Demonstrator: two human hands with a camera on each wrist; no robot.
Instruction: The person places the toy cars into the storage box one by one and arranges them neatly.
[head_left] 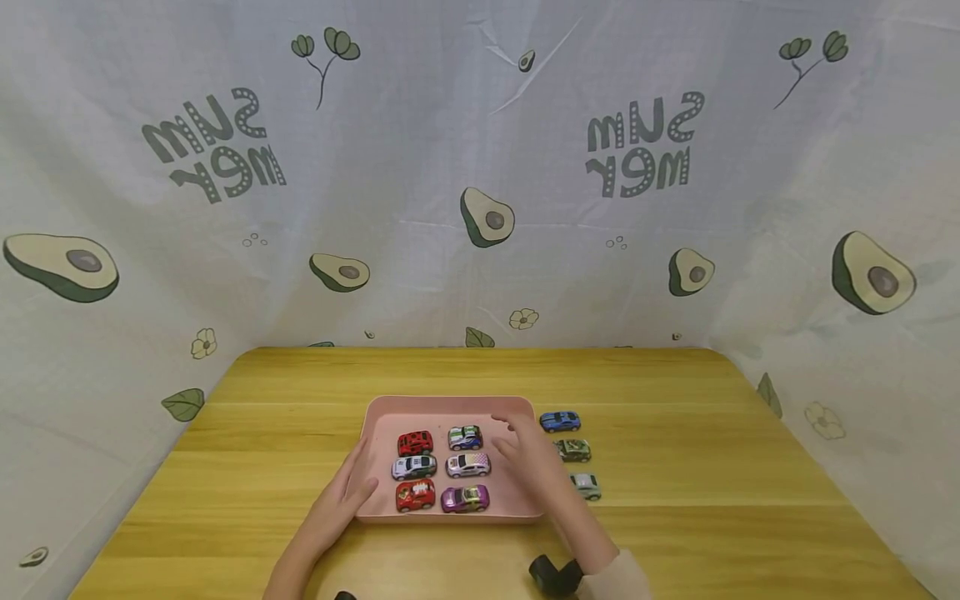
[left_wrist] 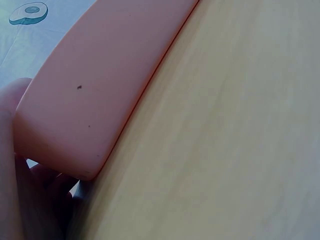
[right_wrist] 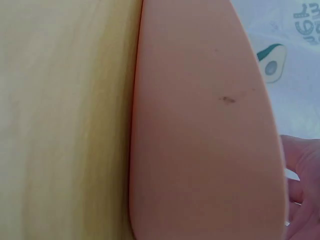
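Observation:
A pink tray (head_left: 450,518) rests on the wooden table with several small toy cars inside, in two columns. The left column has a red car (head_left: 416,442), a white car (head_left: 414,467) and another red car (head_left: 416,495). To their right are a white-green-blue car (head_left: 465,437), a pale checkered car (head_left: 468,464) and a purple car (head_left: 465,498). My left hand (head_left: 337,504) holds the tray's left side, thumb over the rim and fingers along the outside. Above the tray's right part, my right hand (head_left: 525,450) hovers, fingers apart and holding nothing.
Right of the tray stand a blue car (head_left: 560,421), a camouflage car (head_left: 574,450) and a silver car (head_left: 587,486), the last two partly hidden by my right arm. A printed curtain (head_left: 420,167) hangs behind the table (head_left: 720,450).

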